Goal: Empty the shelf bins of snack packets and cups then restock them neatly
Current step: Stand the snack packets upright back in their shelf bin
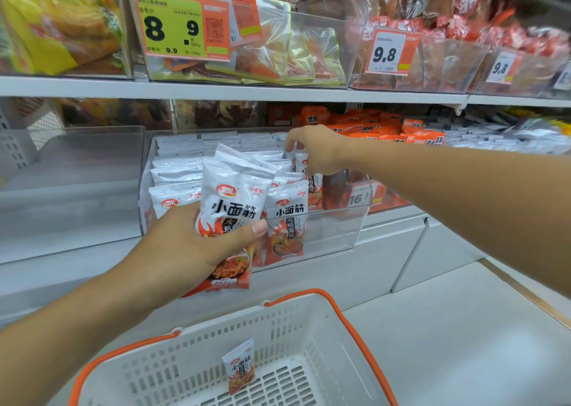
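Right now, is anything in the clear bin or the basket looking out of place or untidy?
Nothing looks damaged or spilled. One packet stands alone, tilted, in the white basket. The left hand grips a few packets before the clear bin, where the right hand reaches among white packets standing in rows.

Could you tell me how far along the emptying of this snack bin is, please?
Early on. One packet already lies in the basket. The left hand holds a bunch of packets, and the right hand pinches another in the clear bin. Rows of white packets remain there, so restocking is not yet begun.
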Demonstrator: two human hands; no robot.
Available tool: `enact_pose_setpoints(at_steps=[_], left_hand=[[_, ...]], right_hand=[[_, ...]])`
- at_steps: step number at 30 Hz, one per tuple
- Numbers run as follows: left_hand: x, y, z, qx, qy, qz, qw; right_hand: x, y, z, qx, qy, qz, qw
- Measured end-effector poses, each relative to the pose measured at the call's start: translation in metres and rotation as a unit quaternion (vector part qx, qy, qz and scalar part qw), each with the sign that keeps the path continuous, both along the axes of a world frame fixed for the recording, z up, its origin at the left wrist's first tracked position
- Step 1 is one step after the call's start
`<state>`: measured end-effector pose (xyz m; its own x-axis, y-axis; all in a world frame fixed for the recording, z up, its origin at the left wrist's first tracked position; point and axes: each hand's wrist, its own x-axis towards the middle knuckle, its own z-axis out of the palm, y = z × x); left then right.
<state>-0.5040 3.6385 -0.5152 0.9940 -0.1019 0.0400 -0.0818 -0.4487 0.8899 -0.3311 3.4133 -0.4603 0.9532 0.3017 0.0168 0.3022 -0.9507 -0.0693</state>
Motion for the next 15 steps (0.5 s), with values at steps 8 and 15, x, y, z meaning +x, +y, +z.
enact_pose_setpoints(at_steps=[8,15], left_hand=[[0.042,-0.047,0.024,-0.09,-0.077,0.002,0.993],[0.121,-0.127,0.052,-0.091,-0.093,-0.031,0.991]], right_hand=[[0.002,-0.034,0.004,0.23,0.09,-0.033,0.968],[-0.031,-0.076,0.028,0.443,0.121,-0.008,0.888]])
